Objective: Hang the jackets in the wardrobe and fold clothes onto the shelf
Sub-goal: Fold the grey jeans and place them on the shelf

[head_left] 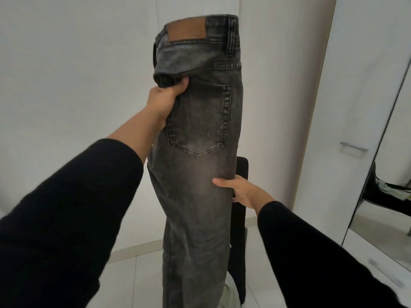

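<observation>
Left hand (163, 98) grips raised grey jeans (200, 134) near the waistband; right hand (242, 192) pinches their right edge

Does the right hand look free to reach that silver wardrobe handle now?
Probably not yet. The right hand grips the edge of the grey jeans, which the left hand holds up. The handle sits unobstructed to the right, but the hand would have to let go first.

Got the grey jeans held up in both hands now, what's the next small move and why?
Probably bring the legs up toward the waistband to halve them. The washed grey denim jeans hang upright, already doubled leg on leg, back pocket facing the camera. The left hand grips the seat edge and the right hand pinches the thigh edge, so a fold is set up.
</observation>
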